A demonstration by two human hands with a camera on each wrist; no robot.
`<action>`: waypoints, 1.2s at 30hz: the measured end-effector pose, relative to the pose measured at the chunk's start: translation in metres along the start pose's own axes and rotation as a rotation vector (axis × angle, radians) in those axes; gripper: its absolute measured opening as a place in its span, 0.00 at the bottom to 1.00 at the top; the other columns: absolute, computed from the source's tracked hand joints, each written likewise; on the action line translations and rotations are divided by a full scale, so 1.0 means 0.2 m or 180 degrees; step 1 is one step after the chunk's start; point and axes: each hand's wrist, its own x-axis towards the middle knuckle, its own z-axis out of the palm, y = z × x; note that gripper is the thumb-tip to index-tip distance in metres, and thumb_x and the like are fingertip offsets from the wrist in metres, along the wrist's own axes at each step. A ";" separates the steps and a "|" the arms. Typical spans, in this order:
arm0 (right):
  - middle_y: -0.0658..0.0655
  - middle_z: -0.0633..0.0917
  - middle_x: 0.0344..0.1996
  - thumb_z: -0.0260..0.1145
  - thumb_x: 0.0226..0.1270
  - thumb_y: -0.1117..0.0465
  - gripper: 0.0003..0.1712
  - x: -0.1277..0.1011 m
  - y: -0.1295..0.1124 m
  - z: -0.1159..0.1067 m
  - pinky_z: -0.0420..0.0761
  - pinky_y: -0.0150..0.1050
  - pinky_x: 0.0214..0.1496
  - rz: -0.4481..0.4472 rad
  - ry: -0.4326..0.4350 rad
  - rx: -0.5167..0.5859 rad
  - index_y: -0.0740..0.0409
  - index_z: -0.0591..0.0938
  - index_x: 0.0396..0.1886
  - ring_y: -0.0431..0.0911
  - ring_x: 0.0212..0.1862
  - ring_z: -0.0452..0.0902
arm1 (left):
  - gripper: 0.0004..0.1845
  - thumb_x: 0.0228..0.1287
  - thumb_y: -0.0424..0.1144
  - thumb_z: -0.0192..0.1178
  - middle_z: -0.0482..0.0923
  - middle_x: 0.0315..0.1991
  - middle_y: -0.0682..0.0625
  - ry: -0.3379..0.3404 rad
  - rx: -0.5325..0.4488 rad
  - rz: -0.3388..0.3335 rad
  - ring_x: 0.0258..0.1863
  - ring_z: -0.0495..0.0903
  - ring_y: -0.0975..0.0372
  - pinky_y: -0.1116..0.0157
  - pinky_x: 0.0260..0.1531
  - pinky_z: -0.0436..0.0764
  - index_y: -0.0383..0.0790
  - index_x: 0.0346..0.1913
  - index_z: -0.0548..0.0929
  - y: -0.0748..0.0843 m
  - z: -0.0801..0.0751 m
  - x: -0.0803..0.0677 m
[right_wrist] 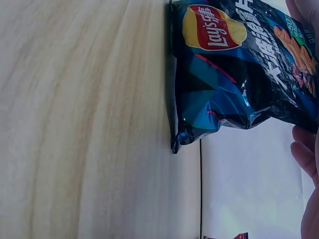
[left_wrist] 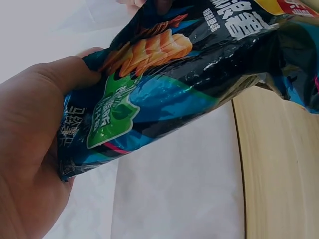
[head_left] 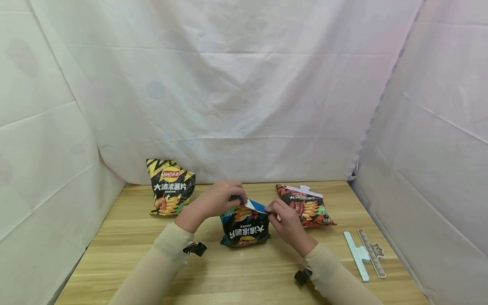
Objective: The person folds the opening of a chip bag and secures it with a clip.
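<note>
A blue and black chip bag (head_left: 244,231) stands upside down on the wooden table, its printed logo at the bottom. My left hand (head_left: 220,198) grips the left end of its upper edge, and in the left wrist view the thumb (left_wrist: 75,73) lies over the front. At the other end, my right hand (head_left: 286,219) pinches the same edge between thumb and fingers. Between the hands a blue and white strip of the bag shows, folded along the top. The right wrist view has the bag's lower corner resting on the table, with only part of the right hand (right_wrist: 306,149) visible.
A yellow and black chip bag (head_left: 171,190) stands at the back left. Behind my right hand lies a red chip bag (head_left: 310,212) with a pale pink clip (head_left: 305,192) across its top. A light blue clip (head_left: 357,257) and a grey clip (head_left: 371,254) lie at the right. White cloth (head_left: 228,106) hangs around the table.
</note>
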 end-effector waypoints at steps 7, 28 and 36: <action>0.50 0.84 0.42 0.67 0.69 0.82 0.16 -0.01 0.00 0.00 0.82 0.32 0.42 0.0105 -0.0069 0.0007 0.56 0.85 0.41 0.42 0.41 0.82 | 0.08 0.75 0.34 0.68 0.84 0.49 0.60 -0.0143 -0.0054 -0.0230 0.41 0.81 0.66 0.62 0.43 0.84 0.53 0.45 0.92 0.00 -0.01 0.00; 0.47 0.88 0.46 0.77 0.76 0.64 0.16 0.02 -0.03 -0.03 0.88 0.41 0.46 0.1544 -0.0254 0.0745 0.54 0.87 0.59 0.42 0.45 0.87 | 0.10 0.74 0.36 0.76 0.89 0.50 0.57 0.0186 0.0204 0.0137 0.47 0.88 0.64 0.62 0.49 0.88 0.48 0.54 0.93 0.02 0.04 0.02; 0.48 0.90 0.42 0.76 0.77 0.63 0.07 0.05 -0.04 -0.04 0.87 0.38 0.46 0.1770 -0.0456 0.0896 0.48 0.91 0.49 0.43 0.42 0.86 | 0.09 0.75 0.36 0.75 0.88 0.50 0.56 0.0087 0.0171 0.0136 0.49 0.88 0.63 0.61 0.51 0.88 0.48 0.54 0.93 0.04 0.03 0.02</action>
